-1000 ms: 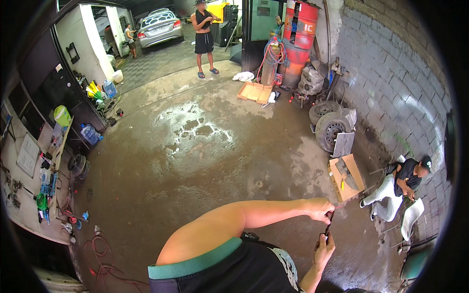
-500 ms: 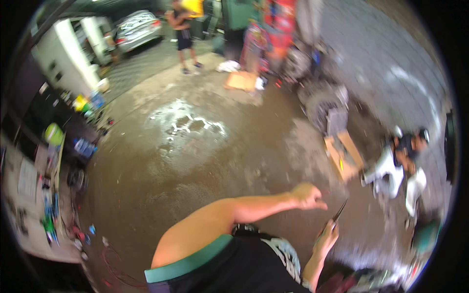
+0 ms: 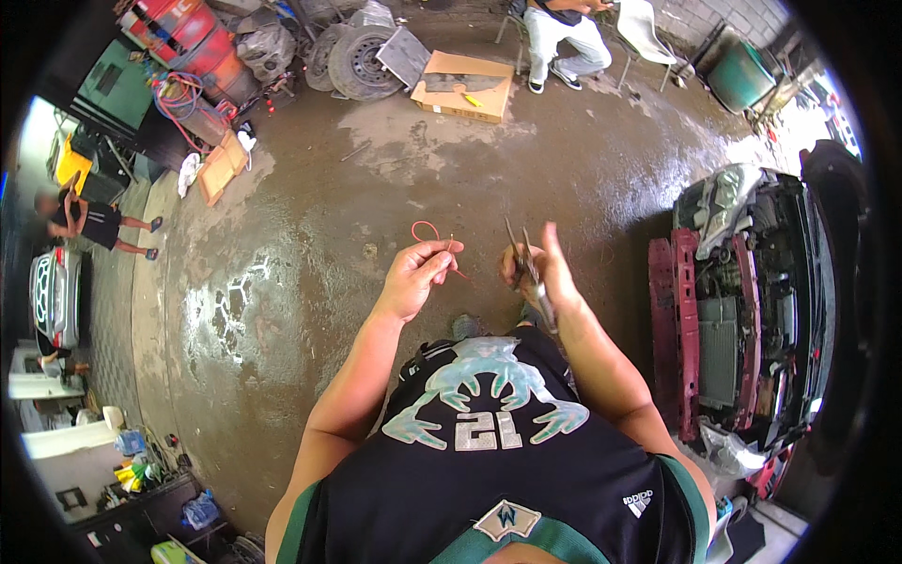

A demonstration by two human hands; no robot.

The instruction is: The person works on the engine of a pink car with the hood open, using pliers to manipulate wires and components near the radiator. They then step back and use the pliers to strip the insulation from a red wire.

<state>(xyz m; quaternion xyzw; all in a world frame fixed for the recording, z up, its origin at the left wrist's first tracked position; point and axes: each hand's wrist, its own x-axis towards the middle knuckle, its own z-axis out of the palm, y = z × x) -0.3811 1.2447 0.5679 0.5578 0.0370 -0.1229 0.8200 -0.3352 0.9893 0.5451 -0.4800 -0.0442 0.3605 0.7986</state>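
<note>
A thin red wire [image 3: 434, 241] is pinched between the fingertips of the left hand [image 3: 416, 275], its loop curling above that hand. Compared with 0.5 s earlier, both hands are now drawn together before the chest, so wire and tool lie just apart. To the right of the wire, pliers [image 3: 526, 271] are clenched in the right hand [image 3: 545, 268], tips up. Beyond the wire, 1 open cardboard box [image 3: 464, 86] holds a yellow-handled tool [image 3: 473, 99].

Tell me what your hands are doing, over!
Left hand pinching red wire. Right hand gripping pliers, jaws up. Nothing between the hands, wet floor below.
</note>
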